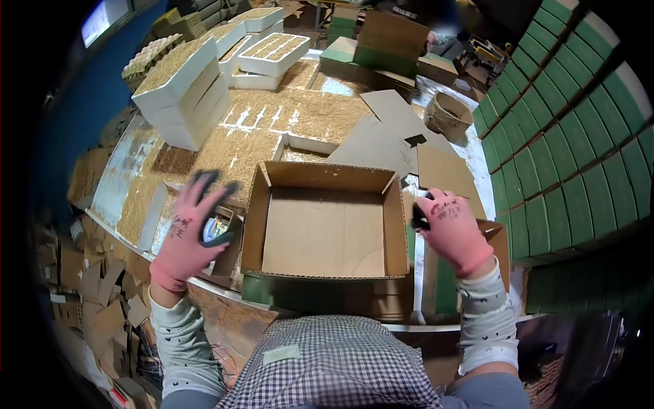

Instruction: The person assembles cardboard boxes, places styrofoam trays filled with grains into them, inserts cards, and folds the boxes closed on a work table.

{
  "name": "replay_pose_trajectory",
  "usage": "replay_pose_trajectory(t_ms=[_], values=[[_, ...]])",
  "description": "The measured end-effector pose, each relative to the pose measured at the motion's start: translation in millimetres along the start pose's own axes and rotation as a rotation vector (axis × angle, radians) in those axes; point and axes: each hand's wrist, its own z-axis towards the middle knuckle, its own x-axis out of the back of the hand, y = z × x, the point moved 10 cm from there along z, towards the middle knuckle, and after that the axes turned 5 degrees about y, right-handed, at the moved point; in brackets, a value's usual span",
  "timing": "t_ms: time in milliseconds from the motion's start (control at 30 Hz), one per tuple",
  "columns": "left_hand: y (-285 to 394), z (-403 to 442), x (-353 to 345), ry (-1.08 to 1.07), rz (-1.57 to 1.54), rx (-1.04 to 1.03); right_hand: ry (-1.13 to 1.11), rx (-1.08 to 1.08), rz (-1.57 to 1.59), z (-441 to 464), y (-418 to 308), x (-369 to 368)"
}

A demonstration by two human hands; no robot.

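Observation:
An open cardboard box stands in front of me, brown inside with green lower sides, and nothing lies in it. To its left is my left hand in a pink glove with dark fingertips, fingers spread, holding nothing. Beneath that hand sits a small open box with colourful small items, partly covered by the glove. My right hand, gloved the same way, is just right of the big box. Its fingers are bent with a gap between thumb and index, and no object shows in them; whether the fingertips touch the box wall is unclear.
White foam boxes filled with shavings are stacked at back left, beside egg trays. Flat cardboard sheets and a round bin lie beyond the box. Green cartons form a wall at right. Scrap cardboard covers the left floor.

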Motion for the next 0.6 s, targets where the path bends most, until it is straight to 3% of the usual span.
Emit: replay_pose_trajectory(t_ms=[67, 100, 133, 167, 200, 267, 333, 400, 467, 533, 567, 600], values=[[-50.5, -20.4, -72.1, -0.126, -0.347, 0.162, -0.327, 0.109, 0.120, -9.7, -10.9, -81.9], [-69.9, -26.7, -134.7, -0.177, -0.448, 0.179, -0.317, 0.163, 0.206, -4.4, -37.7, -111.3], [-53.1, -23.7, -162.8, -0.096, -0.408, 0.194, -0.304, 0.220, 0.289, 1.3, -64.3, -127.7], [-25.8, -18.7, -173.3, -0.099, -0.393, 0.335, -0.302, 0.072, 0.427, 6.6, -55.5, -127.9], [-12.1, -23.3, -179.9, 0.112, -0.917, 0.316, -0.298, -0.082, 0.565, 10.5, -44.3, -129.0], [-23.9, -40.2, -204.5, -0.025, -1.232, 0.604, -0.161, -0.416, 0.934, 1.5, -13.9, -147.0], [-51.5, -48.6, -220.5, 0.013, -1.013, 0.487, 0.167, -0.756, 1.341, -41.6, 36.6, -193.8], [-28.0, -37.3, -194.6, -0.010, -1.179, 0.394, 0.159, -0.592, 1.232, -73.4, -10.7, -184.5], [-1.2, -30.8, -190.9, -0.243, -1.252, 0.447, 0.069, -0.596, 1.338, -113.9, -40.6, -184.5], [38.1, -21.8, -206.1, -0.427, -1.275, 0.397, 0.141, -0.842, 1.329, -173.1, -22.3, -155.0], [88.7, -7.7, -189.4, -0.465, -1.319, 0.387, 0.226, -0.933, 1.328, -204.9, -10.7, -136.3], [106.7, 1.8, -212.8, -0.455, -1.333, 0.284, 0.394, -1.179, 1.449, -250.1, 1.5, -122.7]])
